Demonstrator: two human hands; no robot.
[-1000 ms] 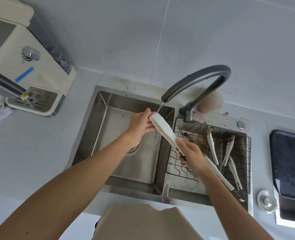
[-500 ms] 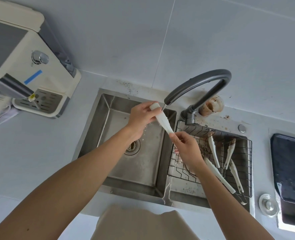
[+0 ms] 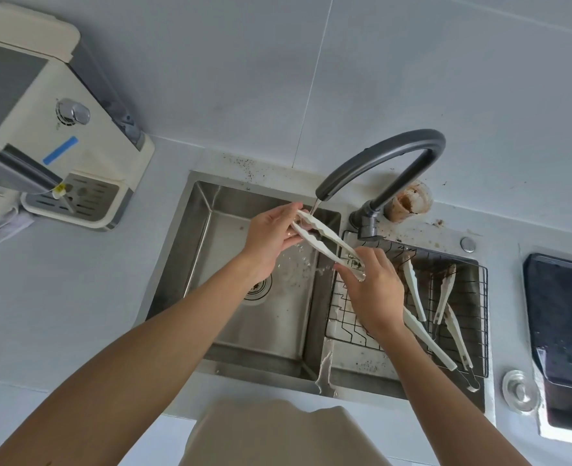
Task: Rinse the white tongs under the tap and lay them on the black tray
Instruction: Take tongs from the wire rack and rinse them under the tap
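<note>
I hold a pair of white tongs [image 3: 324,237] over the left sink basin [image 3: 230,317], under the thin stream from the grey arched tap [image 3: 392,156]. My left hand [image 3: 272,235] grips the tip end right below the spout. My right hand [image 3: 373,294] holds the hinge end over the divider. The two arms of the tongs are spread apart, and water splashes beneath them. The black tray [image 3: 563,317] lies on the counter at the far right, with water drops on it and nothing else.
Several more white tongs [image 3: 445,317], some stained brown, lie in a black wire rack [image 3: 482,297] in the right basin. A dirty cup [image 3: 408,203] stands behind the tap. A cream water dispenser [image 3: 59,136] sits at the left, a round sink plug [image 3: 519,391] near the tray.
The tongs have turned in my hands so both arms show, spread apart. My right hand has slid up toward the middle; the camera view shifted slightly.
</note>
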